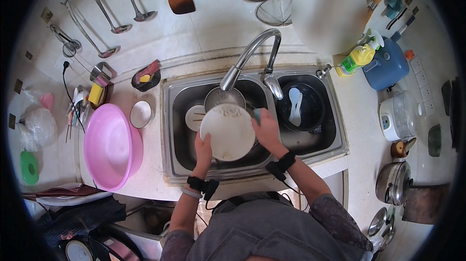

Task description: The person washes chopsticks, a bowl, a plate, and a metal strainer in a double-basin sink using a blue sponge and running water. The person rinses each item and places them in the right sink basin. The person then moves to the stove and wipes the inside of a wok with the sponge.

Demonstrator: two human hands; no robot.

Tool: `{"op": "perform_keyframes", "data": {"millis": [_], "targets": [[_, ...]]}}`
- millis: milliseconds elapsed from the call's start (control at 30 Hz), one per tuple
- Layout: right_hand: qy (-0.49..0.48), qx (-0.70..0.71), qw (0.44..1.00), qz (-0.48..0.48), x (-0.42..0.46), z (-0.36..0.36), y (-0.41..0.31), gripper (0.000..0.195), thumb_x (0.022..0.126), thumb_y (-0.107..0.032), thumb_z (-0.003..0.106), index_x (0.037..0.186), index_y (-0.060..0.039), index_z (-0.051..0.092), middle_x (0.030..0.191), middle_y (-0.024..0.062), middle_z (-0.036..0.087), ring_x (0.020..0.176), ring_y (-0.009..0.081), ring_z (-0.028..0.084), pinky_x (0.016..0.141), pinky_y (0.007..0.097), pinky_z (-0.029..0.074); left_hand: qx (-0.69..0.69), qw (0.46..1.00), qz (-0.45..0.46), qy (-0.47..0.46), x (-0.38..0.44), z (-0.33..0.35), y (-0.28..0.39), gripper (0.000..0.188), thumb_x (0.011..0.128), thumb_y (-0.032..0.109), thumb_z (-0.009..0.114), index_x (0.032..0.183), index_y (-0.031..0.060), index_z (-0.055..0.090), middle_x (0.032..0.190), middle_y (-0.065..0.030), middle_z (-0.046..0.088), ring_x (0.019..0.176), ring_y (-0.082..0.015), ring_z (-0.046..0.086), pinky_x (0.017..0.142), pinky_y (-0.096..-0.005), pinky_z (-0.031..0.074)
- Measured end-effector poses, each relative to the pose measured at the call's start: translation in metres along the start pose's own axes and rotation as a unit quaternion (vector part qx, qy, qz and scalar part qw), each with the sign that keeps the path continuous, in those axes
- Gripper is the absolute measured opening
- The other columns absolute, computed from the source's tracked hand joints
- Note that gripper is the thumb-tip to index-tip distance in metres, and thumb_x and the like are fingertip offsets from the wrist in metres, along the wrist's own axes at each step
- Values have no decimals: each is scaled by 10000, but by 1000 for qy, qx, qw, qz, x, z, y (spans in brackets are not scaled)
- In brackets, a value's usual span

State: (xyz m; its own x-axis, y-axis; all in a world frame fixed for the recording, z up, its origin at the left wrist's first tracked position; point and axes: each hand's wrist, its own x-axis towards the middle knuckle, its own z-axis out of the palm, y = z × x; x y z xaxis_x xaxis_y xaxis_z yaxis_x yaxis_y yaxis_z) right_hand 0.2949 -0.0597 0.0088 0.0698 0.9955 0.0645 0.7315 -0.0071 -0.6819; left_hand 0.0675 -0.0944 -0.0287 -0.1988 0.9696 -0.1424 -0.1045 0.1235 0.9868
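Note:
My left hand point(203, 150) grips the left edge of a round white plate point(228, 133), which is tilted over the left basin of a steel double sink point(168, 151). At the plate's right edge, my right hand point(267, 130) holds a bluish-green sponge point(257, 114), partly hidden by the fingers. Behind the plate sits a metal bowl point(224, 98) under the chrome faucet point(251, 54). A small white dish point(193, 122) with chopsticks on it lies in the basin to the left. In the right basin, a dark round bowl point(314, 115) holds pale blue and white spoons point(295, 101).
Left of the sink stand a pink plastic basin point(109, 148) and a white cup point(141, 114). A yellow spray bottle point(355, 60), a blue container point(387, 66) and a white appliance point(389, 119) stand right. Ladles point(145, 16) hang on the wall; a lidded steel pot point(387, 183) sits far right.

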Motion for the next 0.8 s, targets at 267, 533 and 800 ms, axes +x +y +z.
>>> {"op": "perform_keyframes", "data": {"millis": [267,533,800], "targets": [[-160,75,927,-330,-62,50,-20,395,708,-18,542,1098,-51,592,1011,129,538,930,325,512,909,434,383,-6,996,-87,-19,-27,1,-37,404,798,-23,433,1199,-12,485,1089,-139,590,993,-239,571,873,-335,451],[-189,81,963,-176,-61,-31,37,306,712,-2,484,950,-64,667,907,144,540,911,326,513,838,419,418,297,952,-67,-24,-4,-91,1,385,753,20,445,1136,-8,474,981,-281,613,980,-427,595,843,-438,476],[-210,106,964,-122,-73,-50,50,320,732,-5,458,976,-55,659,879,143,523,900,323,515,827,402,431,574,816,-64,-19,6,-71,45,340,811,-5,432,1149,-4,395,895,-335,599,888,-506,588,769,-544,484]]}}
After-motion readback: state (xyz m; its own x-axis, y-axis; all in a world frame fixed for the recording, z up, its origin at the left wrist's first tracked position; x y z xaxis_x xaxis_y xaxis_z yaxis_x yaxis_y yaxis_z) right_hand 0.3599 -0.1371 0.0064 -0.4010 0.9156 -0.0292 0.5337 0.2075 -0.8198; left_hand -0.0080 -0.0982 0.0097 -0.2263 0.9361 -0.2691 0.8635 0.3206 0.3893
